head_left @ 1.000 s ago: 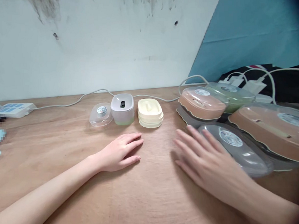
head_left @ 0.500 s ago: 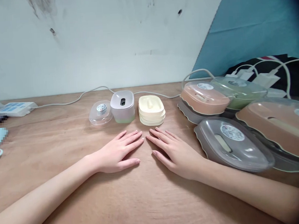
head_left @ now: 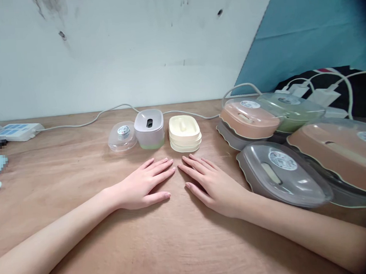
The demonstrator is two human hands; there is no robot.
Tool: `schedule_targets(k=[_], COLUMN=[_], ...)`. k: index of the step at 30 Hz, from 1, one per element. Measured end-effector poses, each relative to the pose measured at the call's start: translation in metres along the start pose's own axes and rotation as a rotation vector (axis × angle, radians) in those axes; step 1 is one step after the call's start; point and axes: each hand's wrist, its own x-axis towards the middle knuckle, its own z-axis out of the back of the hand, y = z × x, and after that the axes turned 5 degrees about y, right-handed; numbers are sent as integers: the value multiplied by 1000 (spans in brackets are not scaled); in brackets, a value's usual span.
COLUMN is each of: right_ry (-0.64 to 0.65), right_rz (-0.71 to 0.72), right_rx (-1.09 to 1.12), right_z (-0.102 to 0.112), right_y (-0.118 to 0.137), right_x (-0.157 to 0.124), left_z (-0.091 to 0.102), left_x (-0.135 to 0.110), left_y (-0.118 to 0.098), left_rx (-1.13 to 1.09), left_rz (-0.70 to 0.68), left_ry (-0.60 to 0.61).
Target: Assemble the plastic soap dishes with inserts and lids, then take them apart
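Observation:
My left hand [head_left: 142,185] lies flat on the wooden table [head_left: 79,181], fingers stretched out, holding nothing. My right hand [head_left: 212,184] lies flat beside it, palm down, fingertips almost meeting those of the left. Just beyond the fingertips stand a small clear lid [head_left: 122,135], a white and pale green box [head_left: 149,129] and a cream stack of small containers [head_left: 184,133]. A grey lidded container [head_left: 282,174] sits close to the right of my right wrist.
Pink lidded containers [head_left: 249,117] [head_left: 343,153] and a green one [head_left: 291,112] crowd the right side. White chargers and cables [head_left: 321,98] lie behind them. A power strip [head_left: 11,131] with its cable sits at the far left by the wall.
My right hand has moved left, away from the grey container, and settled flat next to my left hand. The left hand has stayed in place.

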Motion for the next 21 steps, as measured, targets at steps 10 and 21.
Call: schedule_targets(k=[10,21], right_ry=[-11,-25], right_rz=[4,-4], right_rx=[13,6], right_z=[0,1], right_y=[1,2], right_x=[0,0], left_z=[-1,-6], left_x=[0,2], left_y=[0,2], left_rx=[-4,16], left_rz=[-11,-88], left_ry=[-22,-367])
